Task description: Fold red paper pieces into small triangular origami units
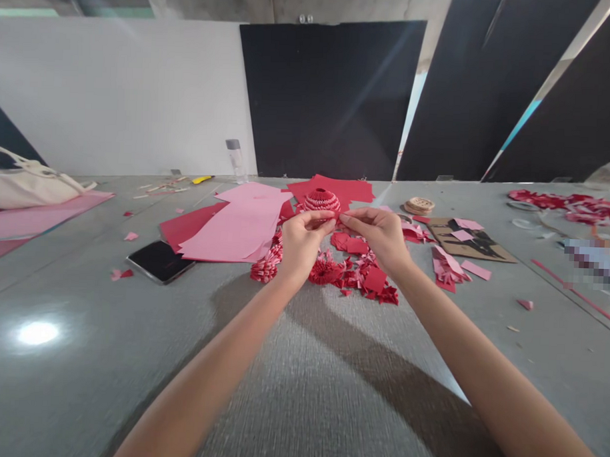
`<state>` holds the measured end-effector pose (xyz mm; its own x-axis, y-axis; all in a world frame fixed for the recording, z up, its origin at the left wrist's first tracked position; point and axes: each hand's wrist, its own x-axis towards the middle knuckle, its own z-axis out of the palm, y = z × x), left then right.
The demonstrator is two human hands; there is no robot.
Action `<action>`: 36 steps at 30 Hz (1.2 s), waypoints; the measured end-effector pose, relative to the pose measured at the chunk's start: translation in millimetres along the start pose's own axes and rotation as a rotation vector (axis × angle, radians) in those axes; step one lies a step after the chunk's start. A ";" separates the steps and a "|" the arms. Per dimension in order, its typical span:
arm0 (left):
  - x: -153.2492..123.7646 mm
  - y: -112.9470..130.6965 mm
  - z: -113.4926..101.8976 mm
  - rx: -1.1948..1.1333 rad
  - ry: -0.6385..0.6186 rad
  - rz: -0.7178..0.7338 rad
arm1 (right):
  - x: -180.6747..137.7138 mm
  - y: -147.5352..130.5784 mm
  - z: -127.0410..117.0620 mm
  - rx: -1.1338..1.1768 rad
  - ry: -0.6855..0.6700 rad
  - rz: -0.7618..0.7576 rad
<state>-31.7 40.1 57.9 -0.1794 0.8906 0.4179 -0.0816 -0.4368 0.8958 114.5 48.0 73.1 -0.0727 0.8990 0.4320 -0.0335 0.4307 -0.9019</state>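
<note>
My left hand (pixel 303 245) and my right hand (pixel 380 239) meet over the middle of the table, fingertips pinched together. Between them is a small red paper piece (pixel 337 217), mostly hidden by the fingers. Just beyond stands a rounded red-and-pink ornament of folded paper (pixel 322 201) with an opening on top. Below the hands lie a red folded-paper ring (pixel 325 272) and a heap of small red and pink folded pieces (pixel 374 280). A striped folded-paper chain (pixel 264 270) sits left of the ring, partly behind my left wrist.
Left of the hands are pink paper sheets (pixel 240 226), a phone (pixel 158 261), a yellow cutter (pixel 202 179) and a clear bottle (pixel 236 161). To the right lie cut paper strips (pixel 448 268), a cardboard piece (pixel 494 250) and a round wooden item (pixel 418 205). A white bag (pixel 31 182) rests far left.
</note>
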 end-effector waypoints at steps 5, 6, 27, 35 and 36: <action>0.4 -1.1 -0.3 0.018 0.001 -0.010 | 1.0 0.3 -0.8 -0.054 -0.005 -0.031; 0.6 -1.6 -0.6 0.020 0.002 -0.008 | 1.2 0.1 -0.9 -0.058 -0.007 -0.029; -0.5 10.1 -1.4 -0.036 -0.140 -0.017 | 1.6 -13.7 -11.9 0.160 -0.072 0.294; 0.6 17.2 2.5 -0.129 -0.054 -0.149 | 3.5 -0.6 -11.3 0.092 0.044 0.153; 0.5 17.6 3.0 -0.140 -0.060 -0.175 | 3.9 0.4 -11.4 0.078 0.045 0.139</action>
<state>-30.3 33.2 74.3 -0.0925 0.9584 0.2701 -0.2420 -0.2848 0.9275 125.6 52.6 74.4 -0.0372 0.9529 0.3011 -0.1040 0.2960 -0.9495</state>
